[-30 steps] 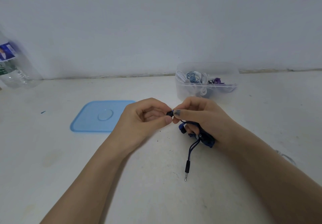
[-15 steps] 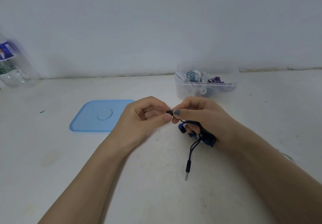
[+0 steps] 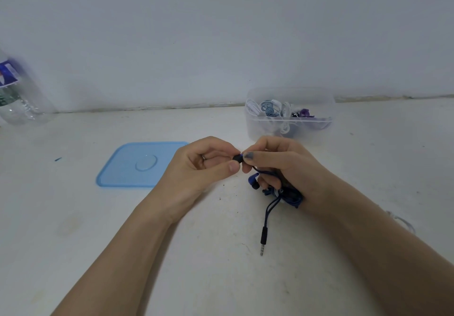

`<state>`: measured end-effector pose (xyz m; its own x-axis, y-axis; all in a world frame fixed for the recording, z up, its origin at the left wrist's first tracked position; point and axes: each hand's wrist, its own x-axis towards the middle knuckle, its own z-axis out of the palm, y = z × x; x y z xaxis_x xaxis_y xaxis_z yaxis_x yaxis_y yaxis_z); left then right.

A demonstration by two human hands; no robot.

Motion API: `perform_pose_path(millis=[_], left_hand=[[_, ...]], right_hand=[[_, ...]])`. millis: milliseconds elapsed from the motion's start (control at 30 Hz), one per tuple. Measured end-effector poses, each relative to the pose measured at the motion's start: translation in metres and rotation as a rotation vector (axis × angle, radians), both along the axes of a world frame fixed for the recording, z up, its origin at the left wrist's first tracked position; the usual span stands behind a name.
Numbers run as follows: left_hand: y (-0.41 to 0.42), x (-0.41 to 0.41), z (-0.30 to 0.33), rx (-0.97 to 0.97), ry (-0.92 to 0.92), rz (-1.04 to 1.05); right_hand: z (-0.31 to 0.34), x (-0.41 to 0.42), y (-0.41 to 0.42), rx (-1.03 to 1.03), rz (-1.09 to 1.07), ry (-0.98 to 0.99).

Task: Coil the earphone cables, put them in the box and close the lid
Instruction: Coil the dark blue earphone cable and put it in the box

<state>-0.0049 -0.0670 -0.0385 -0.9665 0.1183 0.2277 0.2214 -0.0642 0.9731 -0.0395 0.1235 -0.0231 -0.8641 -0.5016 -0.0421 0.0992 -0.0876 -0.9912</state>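
Bare table (image 3: 221,279) lies between the lid (image 3: 137,165) and the open box (image 3: 290,129).

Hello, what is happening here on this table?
A person is tidying a dark blue earphone. The right hand grips the bundled cable, and the left hand pinches one black earbud together with the right fingertips. The plug hangs loose down to the table. Behind the hands, a clear box already holds other earphones and stands open. Its blue lid lies flat on the table to the left. A plastic bottle stands at the far left.
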Motion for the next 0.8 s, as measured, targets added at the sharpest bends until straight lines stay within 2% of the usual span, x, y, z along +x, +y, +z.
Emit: perform_pose_path(millis=[300,533,800], left_hand=[[-0.001,-0.002,-0.002,0.034,0.009,-0.050],[0.002,-0.001,0.002,-0.014,0.020,-0.059],[0.019,0.006,0.010,-0.186,0.242,0.139]], right_hand=[[-0.001,0.001,0.000,-0.024,-0.004,-0.003],[-0.003,0.000,-0.002,-0.034,-0.019,-0.004],[-0.005,0.001,-0.007,-0.138,-0.041,-0.099]])
